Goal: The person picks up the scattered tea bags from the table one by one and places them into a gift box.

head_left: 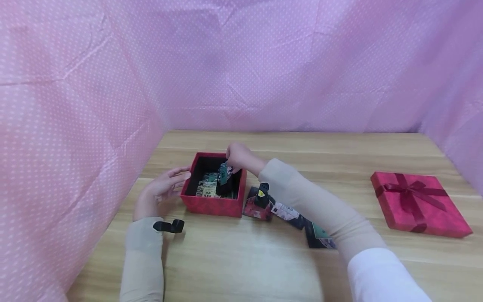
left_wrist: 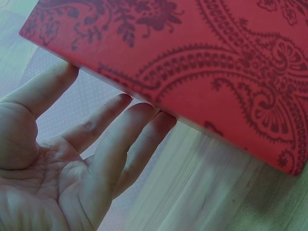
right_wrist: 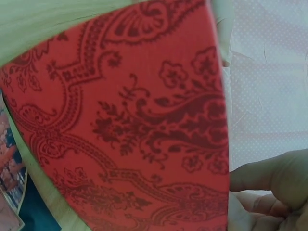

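Small dark printed packet (head_left: 223,173), pinched upright in the right hand (head_left: 237,156) over the open red patterned cardboard box (head_left: 213,205) on the wooden table (head_left: 241,260); probably light and thin, best held by its edges. Loose packets (head_left: 286,212) lie beside the box, the ribboned red lid (head_left: 419,204) well apart.

Left wrist view: left hand (left_wrist: 72,159) relaxed, straight fingers (left_wrist: 144,130) touching the box wall.

Right wrist view: box wall fills the frame; the grasp is hidden.

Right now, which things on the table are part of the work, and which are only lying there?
In use:
- red box, left hand touching its side
- small packet, pinched by right hand over the box
- packets beside the box

Lying about:
- lid with bow
- pink cloth backdrop
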Demonstrator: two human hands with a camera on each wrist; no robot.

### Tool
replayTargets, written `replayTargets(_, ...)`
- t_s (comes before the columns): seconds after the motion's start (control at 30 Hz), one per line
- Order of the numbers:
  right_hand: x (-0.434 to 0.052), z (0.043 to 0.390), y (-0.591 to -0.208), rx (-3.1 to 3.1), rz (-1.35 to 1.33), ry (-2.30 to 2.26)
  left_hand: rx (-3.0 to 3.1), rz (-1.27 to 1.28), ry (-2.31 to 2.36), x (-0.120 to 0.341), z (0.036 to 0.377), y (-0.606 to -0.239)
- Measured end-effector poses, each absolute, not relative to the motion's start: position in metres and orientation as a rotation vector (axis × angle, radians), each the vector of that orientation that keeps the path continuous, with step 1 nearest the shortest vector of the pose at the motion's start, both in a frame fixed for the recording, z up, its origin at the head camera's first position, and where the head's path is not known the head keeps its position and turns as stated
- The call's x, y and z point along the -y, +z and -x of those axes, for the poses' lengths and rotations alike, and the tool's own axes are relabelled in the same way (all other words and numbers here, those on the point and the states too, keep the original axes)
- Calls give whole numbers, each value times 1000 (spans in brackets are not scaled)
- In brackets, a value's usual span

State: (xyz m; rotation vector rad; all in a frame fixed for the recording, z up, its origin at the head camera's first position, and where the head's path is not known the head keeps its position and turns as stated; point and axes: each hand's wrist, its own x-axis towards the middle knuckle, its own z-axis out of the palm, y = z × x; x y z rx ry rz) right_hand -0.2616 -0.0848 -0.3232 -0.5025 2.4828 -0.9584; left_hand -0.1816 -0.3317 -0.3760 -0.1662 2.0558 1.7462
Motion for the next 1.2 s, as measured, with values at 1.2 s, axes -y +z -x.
replayTargets(1.2,26,249,-315,-2674,856,-1044,-2059,136,1714,329,185,-376)
